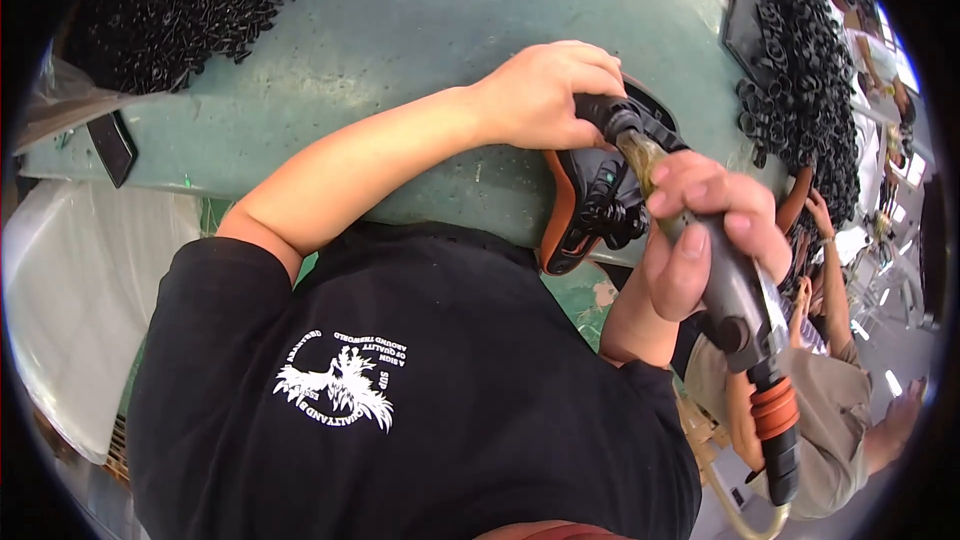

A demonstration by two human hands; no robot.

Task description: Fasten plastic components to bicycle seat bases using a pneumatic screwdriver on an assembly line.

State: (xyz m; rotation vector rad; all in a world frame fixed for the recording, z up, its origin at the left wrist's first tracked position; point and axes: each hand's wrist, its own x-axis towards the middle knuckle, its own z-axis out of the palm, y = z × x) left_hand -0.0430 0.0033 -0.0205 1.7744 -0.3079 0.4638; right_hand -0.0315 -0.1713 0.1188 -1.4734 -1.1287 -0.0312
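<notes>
My right hand (705,225) is wrapped round the grey body of a power screwdriver (740,305). An orange ring and a black tail end sit at its rear, and yellowish clear wrapping shows near its front. My left hand (550,95) is closed around the black front end of the tool, its thumb below and fingers above. Under both hands lies what looks like a bicycle saddle (562,205), black with an orange side. Black fittings (612,205) sit on its upturned face. The tool's tip is hidden by my left hand.
A heap of black screws (190,15) covers the green table's (400,20) far left. Many black ring-shaped parts (800,90) are piled at right. A flat black piece (112,148) rests at the left edge, near a plastic-covered white surface (90,310). Another person (800,390) is close at right.
</notes>
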